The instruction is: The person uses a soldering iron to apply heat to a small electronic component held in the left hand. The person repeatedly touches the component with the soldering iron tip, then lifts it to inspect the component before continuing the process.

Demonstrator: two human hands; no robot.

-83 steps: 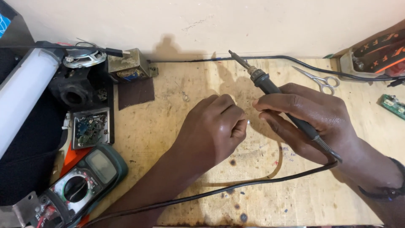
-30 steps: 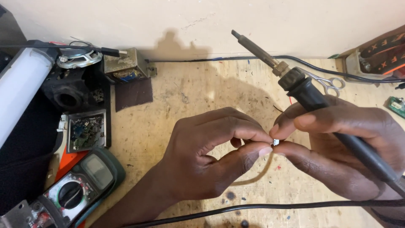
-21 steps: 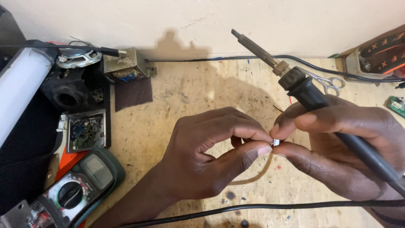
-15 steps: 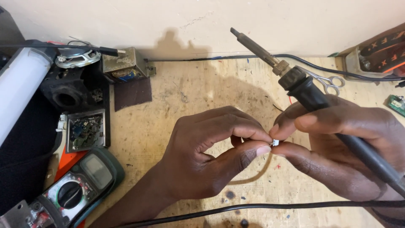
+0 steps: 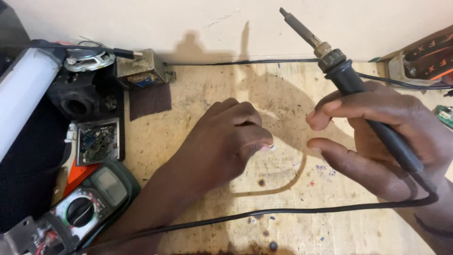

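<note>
My left hand point(image 5: 222, 144) rests low over the wooden bench point(image 5: 283, 236), its fingers curled, thumb and forefinger pinching a tiny pale part point(image 5: 272, 147). My right hand point(image 5: 377, 137) hovers to the right, a gap apart from the left. It carries a black-handled soldering iron point(image 5: 351, 85) across its palm, with the metal tip pointing up and left toward the wall. Its thumb and forefinger are spread with nothing between them. The iron's black cord point(image 5: 283, 211) loops from under the right hand and runs left along the bench's near side.
A green multimeter point(image 5: 89, 203) lies at the lower left, with a small tray of components point(image 5: 96, 140) above it. A speaker point(image 5: 89, 59), a metal transformer point(image 5: 139, 66), a brown cloth square point(image 5: 150, 100) and a white tube point(image 5: 23, 94) crowd the left. A second cable runs along the wall.
The two hands, pinched together on the tiny part before, have separated. The left hand has dropped toward the bench still holding the part; the right fingers have let go and opened.
</note>
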